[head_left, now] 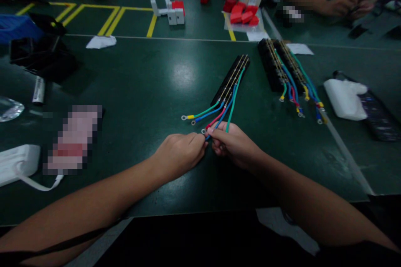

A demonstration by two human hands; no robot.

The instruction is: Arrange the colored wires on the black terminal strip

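A black terminal strip [232,76] lies on the dark green table [140,91] with green, blue and red wires [219,112] trailing from its near end toward me. My left hand [180,154] and my right hand [230,144] meet just below those wires, both with fingers pinched together. Between the fingertips sits a ring terminal on a wire end [205,132], and a green wire runs into my right hand. What my left fingers pinch is too small to make out.
Two more wired black strips [282,64] lie to the right, next to a white cloth bundle [344,98]. Red blocks [242,12] and white brackets [169,10] sit at the back. Another person's hands [344,6] work at the far right. A white box [17,162] is at the left.
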